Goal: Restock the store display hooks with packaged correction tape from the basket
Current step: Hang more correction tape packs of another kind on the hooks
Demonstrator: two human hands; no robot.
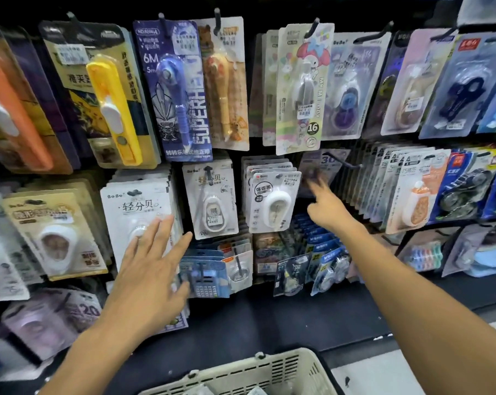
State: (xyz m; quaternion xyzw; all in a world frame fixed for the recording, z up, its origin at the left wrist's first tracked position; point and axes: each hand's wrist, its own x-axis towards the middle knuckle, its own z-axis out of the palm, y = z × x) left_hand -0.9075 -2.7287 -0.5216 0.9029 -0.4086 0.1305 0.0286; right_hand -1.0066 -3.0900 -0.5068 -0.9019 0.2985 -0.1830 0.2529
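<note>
Packaged correction tape (272,199) hangs in rows on display hooks (341,162); more packs lie in the cream basket (269,372) at bottom centre. Right hand (326,206) reaches to a purple pack (323,166) behind a near-bare hook, fingers blurred, grip unclear. Left hand (150,269) spread wide, holding nothing, over white BoBo packs (138,206).
</note>
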